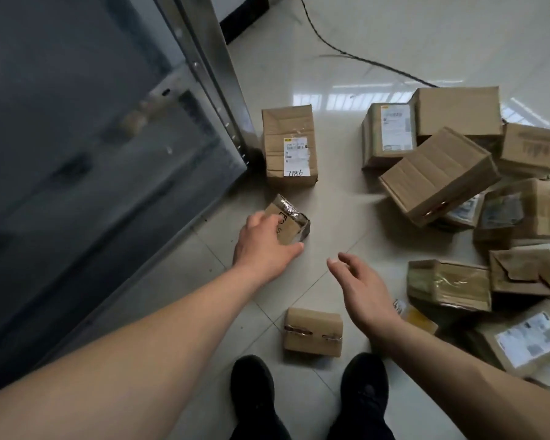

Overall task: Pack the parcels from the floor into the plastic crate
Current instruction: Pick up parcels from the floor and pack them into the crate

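Note:
My left hand (pixel 262 244) reaches down onto a small taped cardboard parcel (pixel 294 222) on the tiled floor, its fingers over the near side and the thumb along the edge. My right hand (pixel 359 287) hovers open just right of it, holding nothing. A taller parcel (pixel 289 146) with a white label marked 7786 stands just beyond. Another small parcel (pixel 313 331) lies near my feet. The large grey translucent plastic crate (pixel 92 160) fills the left of the view.
A heap of several cardboard parcels (pixel 438 176) covers the floor on the right. A black cable (pixel 346 54) runs across the tiles at the back. My two black shoes (pixel 251 392) stand at the bottom. Bare tiles lie between the crate and the heap.

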